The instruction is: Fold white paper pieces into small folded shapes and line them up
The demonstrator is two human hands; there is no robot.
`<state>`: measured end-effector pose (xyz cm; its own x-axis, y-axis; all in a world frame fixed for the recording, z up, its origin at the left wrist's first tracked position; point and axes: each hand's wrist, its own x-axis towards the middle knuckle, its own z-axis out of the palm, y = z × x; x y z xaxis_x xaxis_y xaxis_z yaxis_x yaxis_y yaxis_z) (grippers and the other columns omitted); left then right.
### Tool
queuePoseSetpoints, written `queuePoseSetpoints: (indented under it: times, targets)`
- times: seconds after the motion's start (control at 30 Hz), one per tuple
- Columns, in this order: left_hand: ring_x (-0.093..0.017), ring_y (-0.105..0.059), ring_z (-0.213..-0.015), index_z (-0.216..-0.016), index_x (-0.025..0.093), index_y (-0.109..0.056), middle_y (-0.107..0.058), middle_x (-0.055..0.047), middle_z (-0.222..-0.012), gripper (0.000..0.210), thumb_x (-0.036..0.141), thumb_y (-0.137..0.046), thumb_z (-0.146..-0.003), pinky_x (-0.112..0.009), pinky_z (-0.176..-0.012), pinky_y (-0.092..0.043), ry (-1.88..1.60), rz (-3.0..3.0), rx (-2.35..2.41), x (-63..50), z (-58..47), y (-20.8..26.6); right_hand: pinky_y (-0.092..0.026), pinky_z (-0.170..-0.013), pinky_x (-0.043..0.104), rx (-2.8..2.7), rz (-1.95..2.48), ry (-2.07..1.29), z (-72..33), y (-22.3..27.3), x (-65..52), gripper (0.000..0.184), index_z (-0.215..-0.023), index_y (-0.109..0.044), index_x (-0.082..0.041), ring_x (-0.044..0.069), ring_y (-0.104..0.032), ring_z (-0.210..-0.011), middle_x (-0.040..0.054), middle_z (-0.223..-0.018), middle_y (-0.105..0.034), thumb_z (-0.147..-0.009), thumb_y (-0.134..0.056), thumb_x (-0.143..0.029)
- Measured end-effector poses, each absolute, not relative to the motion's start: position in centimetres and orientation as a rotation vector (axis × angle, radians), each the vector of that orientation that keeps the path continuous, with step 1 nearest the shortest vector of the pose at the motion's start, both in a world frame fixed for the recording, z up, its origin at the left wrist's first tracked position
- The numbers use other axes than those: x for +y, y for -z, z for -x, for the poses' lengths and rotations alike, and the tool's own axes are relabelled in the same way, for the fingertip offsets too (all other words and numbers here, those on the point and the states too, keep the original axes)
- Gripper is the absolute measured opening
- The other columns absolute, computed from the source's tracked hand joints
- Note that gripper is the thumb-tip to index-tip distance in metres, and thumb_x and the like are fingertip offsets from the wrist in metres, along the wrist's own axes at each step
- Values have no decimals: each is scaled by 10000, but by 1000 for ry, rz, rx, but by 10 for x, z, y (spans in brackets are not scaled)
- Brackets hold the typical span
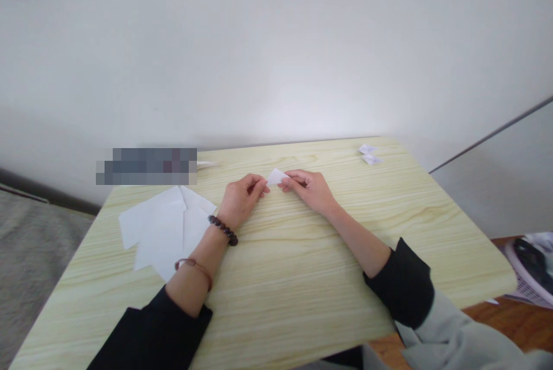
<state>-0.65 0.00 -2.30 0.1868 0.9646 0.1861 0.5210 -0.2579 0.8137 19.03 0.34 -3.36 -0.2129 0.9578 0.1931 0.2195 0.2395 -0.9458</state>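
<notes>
A small folded piece of white paper (276, 176), roughly triangular with its point upward, is held between my two hands over the middle of the table. My left hand (242, 197) pinches its left corner between thumb and fingers. On the other side, my right hand (311, 190) grips the right part, thumb in front and fingers behind. Fingers cover both ends of the paper. Several loose white sheets (162, 229) lie overlapping on the table, partly behind my left forearm.
Two small folded paper pieces (370, 155) sit at the back right of the wooden-patterned table (302, 278). A pixelated area hides something at the back left. The white wall (276, 59) rises behind the table. A basket (529, 278) with items stands at the right.
</notes>
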Motion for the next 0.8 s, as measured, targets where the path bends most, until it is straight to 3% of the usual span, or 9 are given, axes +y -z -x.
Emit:
queuePoseSetpoints:
  times: [0.33,0.8]
  targets:
    - [-121,-591,-574,-850,158,-609,-723,-60,-780,296,448,-566,-807,-228,-552,-472,-1023,-1618,1344,0,4,22,-555,-724,281,-1648,1120,-1041,-191,31,3,274,-930,-626,-176,163,-714,-763,70,-907,-744,-894,-496,-414]
    - [-131,-578,-603,-851,150,-612,-707,-53,-762,325,469,-567,-806,-245,-581,-462,-969,-1659,1263,-2,4,19,-511,-630,230,-1687,1172,-893,-192,25,1,258,-803,-617,-176,129,-672,-642,29,-713,-724,-895,-498,-387]
